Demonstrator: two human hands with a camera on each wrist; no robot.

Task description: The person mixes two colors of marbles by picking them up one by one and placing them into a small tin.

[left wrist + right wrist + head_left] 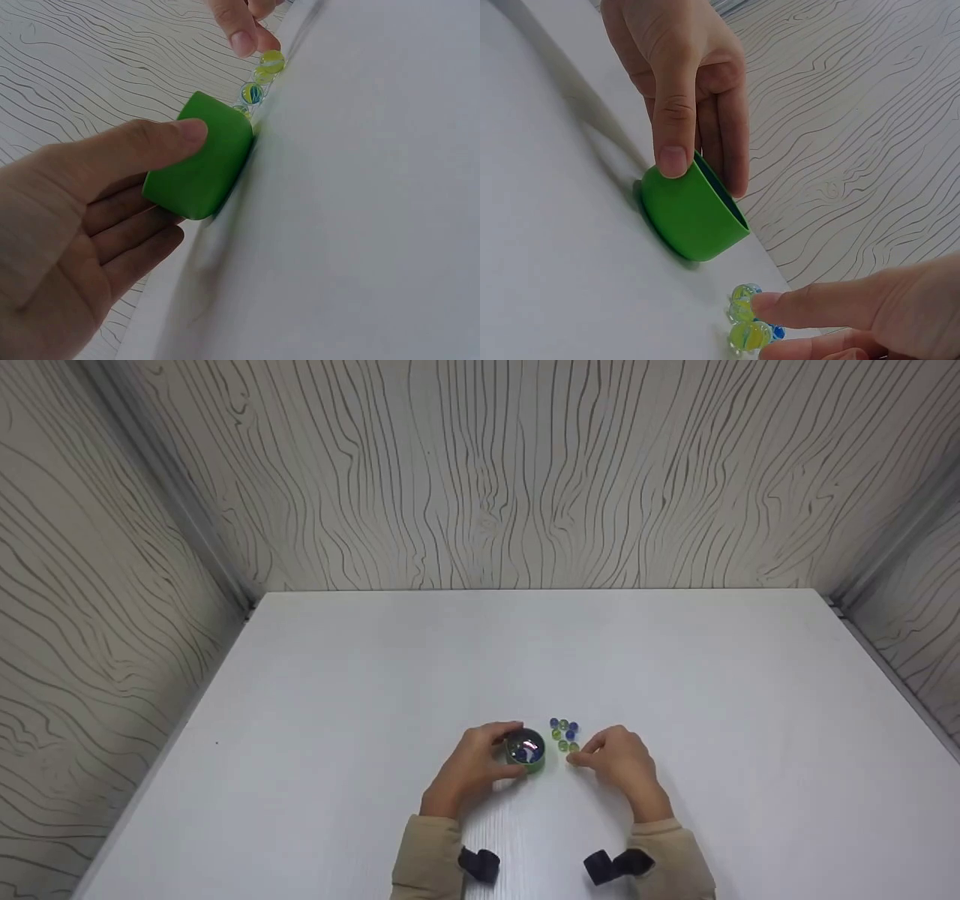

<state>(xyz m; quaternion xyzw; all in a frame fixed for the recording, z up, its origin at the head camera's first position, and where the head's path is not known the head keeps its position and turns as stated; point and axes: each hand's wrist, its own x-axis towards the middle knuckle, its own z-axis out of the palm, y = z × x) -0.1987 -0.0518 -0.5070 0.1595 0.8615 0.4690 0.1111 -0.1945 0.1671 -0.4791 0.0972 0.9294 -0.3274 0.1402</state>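
Note:
A small green bowl (536, 767) stands upright on the white table, with dark blue marbles (523, 754) visible inside it. My left hand (471, 761) grips the bowl from its left, thumb on the near wall and fingers around the far side. To the bowl's right lies a loose cluster of blue and yellow-green glass marbles (563, 745). At the near end of that cluster, my right hand (621, 757) pinches a yellow marble (750, 336) between thumb and forefinger. The fingertips partly hide it in the head view.
A white table (337, 682) spreads out around both hands. Wood-grain patterned panels (480, 472) stand at the back and sides. Black wrist mounts (480, 865) sit on both beige sleeves.

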